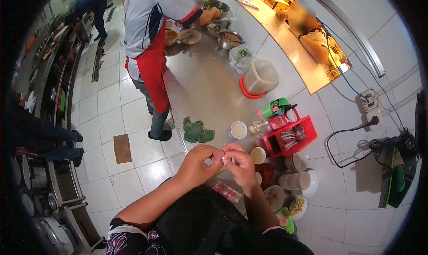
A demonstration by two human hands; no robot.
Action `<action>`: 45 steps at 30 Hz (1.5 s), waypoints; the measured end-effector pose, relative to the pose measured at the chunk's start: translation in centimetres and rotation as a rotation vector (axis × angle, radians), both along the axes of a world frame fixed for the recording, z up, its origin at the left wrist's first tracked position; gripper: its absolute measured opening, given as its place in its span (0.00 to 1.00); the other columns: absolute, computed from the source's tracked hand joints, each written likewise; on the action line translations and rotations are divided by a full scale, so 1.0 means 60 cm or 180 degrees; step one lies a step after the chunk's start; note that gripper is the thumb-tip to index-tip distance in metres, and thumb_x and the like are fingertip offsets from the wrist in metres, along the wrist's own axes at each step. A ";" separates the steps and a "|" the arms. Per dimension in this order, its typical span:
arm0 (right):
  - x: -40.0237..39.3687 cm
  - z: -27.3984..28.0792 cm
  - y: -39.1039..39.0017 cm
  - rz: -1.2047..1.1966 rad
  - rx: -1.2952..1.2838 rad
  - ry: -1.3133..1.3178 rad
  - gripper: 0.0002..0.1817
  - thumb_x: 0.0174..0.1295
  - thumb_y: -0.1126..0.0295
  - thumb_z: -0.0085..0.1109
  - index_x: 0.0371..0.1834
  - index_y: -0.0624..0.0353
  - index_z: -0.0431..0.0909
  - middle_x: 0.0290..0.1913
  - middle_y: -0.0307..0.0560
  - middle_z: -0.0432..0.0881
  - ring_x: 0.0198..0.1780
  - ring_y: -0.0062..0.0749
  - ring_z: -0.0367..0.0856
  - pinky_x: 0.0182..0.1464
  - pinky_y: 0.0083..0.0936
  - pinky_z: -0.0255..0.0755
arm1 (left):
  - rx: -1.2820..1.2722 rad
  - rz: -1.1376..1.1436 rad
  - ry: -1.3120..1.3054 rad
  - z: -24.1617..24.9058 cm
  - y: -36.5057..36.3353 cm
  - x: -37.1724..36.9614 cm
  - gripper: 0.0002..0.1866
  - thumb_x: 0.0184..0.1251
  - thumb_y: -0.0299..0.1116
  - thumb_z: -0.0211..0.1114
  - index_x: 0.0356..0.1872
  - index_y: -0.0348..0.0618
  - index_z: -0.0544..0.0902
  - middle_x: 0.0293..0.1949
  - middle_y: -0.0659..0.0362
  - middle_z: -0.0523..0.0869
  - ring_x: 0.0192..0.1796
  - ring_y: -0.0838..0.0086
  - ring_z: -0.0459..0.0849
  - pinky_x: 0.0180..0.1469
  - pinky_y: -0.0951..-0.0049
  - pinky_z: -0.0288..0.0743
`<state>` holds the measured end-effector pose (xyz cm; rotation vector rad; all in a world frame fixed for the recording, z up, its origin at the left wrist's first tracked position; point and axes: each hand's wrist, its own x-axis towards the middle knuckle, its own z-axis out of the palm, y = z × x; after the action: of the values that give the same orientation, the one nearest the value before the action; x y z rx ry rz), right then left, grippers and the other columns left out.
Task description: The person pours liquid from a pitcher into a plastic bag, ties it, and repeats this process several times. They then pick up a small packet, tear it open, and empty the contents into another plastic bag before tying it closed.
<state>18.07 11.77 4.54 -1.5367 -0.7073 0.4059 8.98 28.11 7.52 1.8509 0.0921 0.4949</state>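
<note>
My left hand (203, 162) and my right hand (240, 165) meet at the fingertips in front of my body, over the near edge of the steel counter. Thumbs and forefingers are pinched together on a small pale thing (223, 158), too small and covered to name. Just beyond them lie a crumpled green cloth (198, 131) and a white tub (238, 129) with pale contents. Right of my right hand is a cup of yellowish liquid (258, 155). Below the hands lies a red-and-white printed packet (227, 191).
A red cutlery box (312, 129) and a clear container with a red base (261, 79) stand along the wall side. Stacked bowls (294, 181) and a plate of yellow food (298, 207) are at right. A co-worker in a red apron (151, 74) reaches among bowls at the far end.
</note>
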 end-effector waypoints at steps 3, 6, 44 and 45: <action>0.001 0.009 -0.008 0.0140 0.0026 0.0076 0.06 0.58 0.77 0.67 0.39 0.62 0.83 0.51 0.49 0.80 0.58 0.40 0.75 0.64 0.34 0.65 | 0.0104 -0.0055 -0.0071 0.008 0.000 -0.004 0.10 0.57 0.24 0.73 0.40 0.40 0.87 0.36 0.54 0.88 0.39 0.65 0.85 0.43 0.68 0.78; -0.006 0.028 -0.014 -0.0155 -0.0282 -0.0395 0.06 0.59 0.77 0.66 0.39 0.62 0.84 0.51 0.50 0.81 0.58 0.40 0.76 0.64 0.34 0.66 | 0.0424 -0.0075 -0.0357 0.013 0.003 0.002 0.10 0.55 0.24 0.73 0.39 0.40 0.85 0.40 0.52 0.87 0.43 0.59 0.84 0.48 0.64 0.77; -0.086 0.109 -0.052 -0.1478 -0.1519 -0.2369 0.03 0.57 0.75 0.66 0.33 0.57 0.82 0.34 0.46 0.83 0.38 0.44 0.80 0.44 0.38 0.71 | -0.0146 -0.1385 -0.0522 -0.020 -0.032 0.043 0.07 0.61 0.23 0.68 0.37 0.45 0.79 0.52 0.55 0.77 0.59 0.57 0.72 0.64 0.62 0.63; -0.087 0.112 -0.051 -0.1459 -0.1559 -0.2436 0.03 0.57 0.75 0.66 0.33 0.58 0.82 0.33 0.46 0.82 0.38 0.45 0.80 0.44 0.38 0.71 | -0.0186 -0.1377 -0.0497 -0.030 -0.032 0.043 0.06 0.62 0.24 0.67 0.38 0.45 0.79 0.52 0.55 0.77 0.59 0.57 0.72 0.64 0.62 0.63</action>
<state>12.85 8.74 11.25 -2.2863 -0.8310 -0.4190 11.56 26.19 5.71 1.7043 -0.3879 0.3264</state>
